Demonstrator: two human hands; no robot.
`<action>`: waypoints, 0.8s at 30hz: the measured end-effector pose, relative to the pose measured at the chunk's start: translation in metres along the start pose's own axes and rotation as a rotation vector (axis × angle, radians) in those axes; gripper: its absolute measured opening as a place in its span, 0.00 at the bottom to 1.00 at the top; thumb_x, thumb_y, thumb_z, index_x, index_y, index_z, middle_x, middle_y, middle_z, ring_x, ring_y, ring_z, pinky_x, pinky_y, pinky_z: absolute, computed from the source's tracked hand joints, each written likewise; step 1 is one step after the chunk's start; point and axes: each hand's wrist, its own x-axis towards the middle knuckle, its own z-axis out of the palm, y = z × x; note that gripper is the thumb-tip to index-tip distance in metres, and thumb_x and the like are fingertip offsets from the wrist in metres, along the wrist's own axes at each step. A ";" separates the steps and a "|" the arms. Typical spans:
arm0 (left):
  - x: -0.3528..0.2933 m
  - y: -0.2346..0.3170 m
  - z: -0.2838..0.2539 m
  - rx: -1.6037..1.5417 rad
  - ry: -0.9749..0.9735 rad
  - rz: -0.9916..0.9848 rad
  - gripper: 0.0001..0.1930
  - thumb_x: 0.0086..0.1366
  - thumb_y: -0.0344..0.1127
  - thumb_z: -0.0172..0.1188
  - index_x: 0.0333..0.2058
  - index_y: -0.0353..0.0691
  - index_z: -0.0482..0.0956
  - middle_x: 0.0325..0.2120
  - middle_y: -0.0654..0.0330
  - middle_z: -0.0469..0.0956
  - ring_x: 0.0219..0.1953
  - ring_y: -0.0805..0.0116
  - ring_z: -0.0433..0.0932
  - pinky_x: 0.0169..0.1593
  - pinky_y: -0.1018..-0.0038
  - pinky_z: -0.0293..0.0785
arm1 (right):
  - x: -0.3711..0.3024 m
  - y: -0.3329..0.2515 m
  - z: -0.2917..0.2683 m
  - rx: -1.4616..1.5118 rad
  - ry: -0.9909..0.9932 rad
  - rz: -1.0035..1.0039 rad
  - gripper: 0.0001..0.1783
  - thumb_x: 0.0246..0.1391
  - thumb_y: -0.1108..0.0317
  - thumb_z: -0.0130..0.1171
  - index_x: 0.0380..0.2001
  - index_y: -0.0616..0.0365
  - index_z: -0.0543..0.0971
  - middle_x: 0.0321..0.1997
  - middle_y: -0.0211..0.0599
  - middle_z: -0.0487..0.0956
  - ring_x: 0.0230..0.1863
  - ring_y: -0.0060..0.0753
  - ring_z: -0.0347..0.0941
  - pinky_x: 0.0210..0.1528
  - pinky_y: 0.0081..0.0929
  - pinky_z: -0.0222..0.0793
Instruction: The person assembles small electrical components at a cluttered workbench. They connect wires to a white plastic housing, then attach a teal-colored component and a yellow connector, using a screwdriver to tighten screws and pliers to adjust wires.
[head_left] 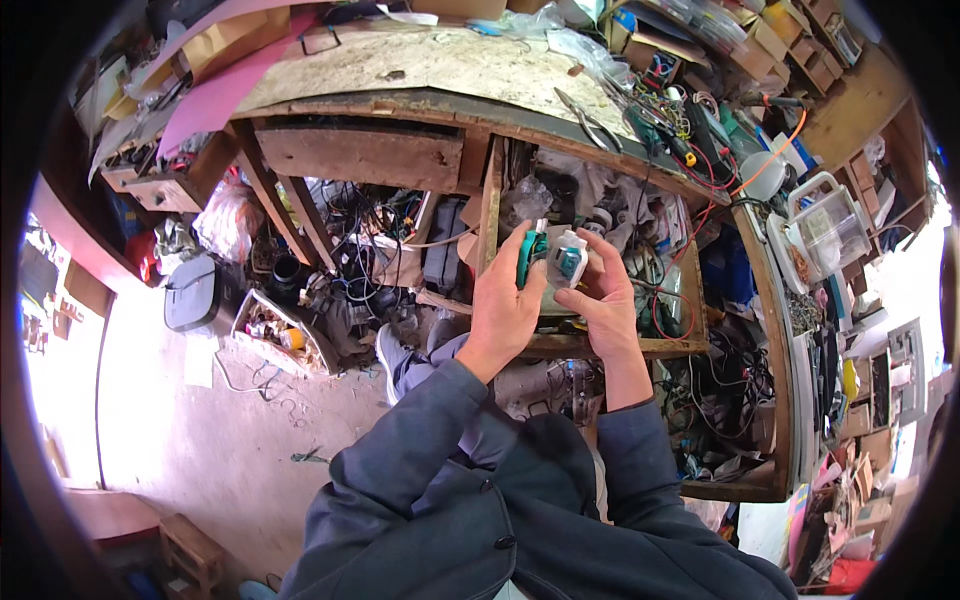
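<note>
My left hand (508, 308) is closed around a small green bottle with a narrow white tip (535, 252). In my right hand (608, 305), thumb and fingers grip a small white container with a teal label (570, 258). The two items are side by side, a little apart, at the middle of the view. Below them is a pulled-out wooden drawer (600, 347), filled with plastic bags, rolls and other small parts. My fingers cover the lower part of the green bottle.
A worn wooden workbench (430, 75) runs across the back. Pliers (590, 120) lie near its edge, beside tangled wires and tools. A red cable (690, 240) hangs over the drawer's right side. At left stand a black bin (200, 295) and an open box of scraps (285, 335).
</note>
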 end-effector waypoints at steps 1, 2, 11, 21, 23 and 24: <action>0.000 0.001 0.000 0.002 0.001 0.009 0.26 0.73 0.30 0.58 0.67 0.32 0.69 0.53 0.42 0.81 0.55 0.48 0.82 0.59 0.63 0.75 | 0.000 0.000 0.000 0.016 0.000 0.005 0.47 0.46 0.81 0.76 0.71 0.50 0.70 0.60 0.32 0.80 0.58 0.25 0.77 0.59 0.26 0.76; 0.000 0.001 0.000 0.008 -0.001 0.012 0.26 0.73 0.30 0.58 0.67 0.32 0.69 0.53 0.42 0.81 0.55 0.48 0.82 0.59 0.63 0.75 | 0.000 0.000 0.001 0.031 0.001 0.009 0.48 0.46 0.81 0.76 0.71 0.50 0.70 0.61 0.32 0.80 0.58 0.26 0.77 0.60 0.27 0.76; 0.003 -0.003 -0.007 -0.165 -0.112 -0.068 0.26 0.77 0.32 0.53 0.70 0.33 0.66 0.57 0.44 0.79 0.57 0.61 0.79 0.64 0.68 0.70 | 0.001 0.000 0.001 0.027 -0.016 0.026 0.46 0.48 0.82 0.73 0.71 0.51 0.69 0.63 0.33 0.79 0.60 0.27 0.76 0.60 0.28 0.77; 0.000 -0.009 -0.004 -0.282 -0.148 -0.059 0.26 0.76 0.34 0.60 0.69 0.32 0.68 0.59 0.51 0.77 0.55 0.69 0.78 0.59 0.71 0.76 | -0.001 0.005 0.002 -0.019 0.023 -0.026 0.45 0.50 0.88 0.69 0.72 0.53 0.69 0.65 0.35 0.77 0.61 0.29 0.76 0.60 0.28 0.79; 0.000 -0.008 -0.004 -0.298 -0.156 -0.072 0.27 0.75 0.33 0.61 0.68 0.32 0.68 0.59 0.51 0.77 0.56 0.69 0.78 0.59 0.71 0.76 | 0.000 0.008 0.003 -0.013 0.035 -0.046 0.45 0.50 0.90 0.67 0.71 0.52 0.70 0.62 0.34 0.78 0.57 0.26 0.78 0.54 0.25 0.82; 0.000 -0.008 -0.004 -0.308 -0.159 -0.075 0.27 0.75 0.33 0.61 0.68 0.31 0.68 0.59 0.51 0.76 0.56 0.69 0.78 0.59 0.71 0.77 | -0.001 0.009 0.003 -0.017 0.041 -0.043 0.44 0.50 0.89 0.68 0.71 0.52 0.70 0.62 0.34 0.78 0.56 0.26 0.78 0.54 0.25 0.82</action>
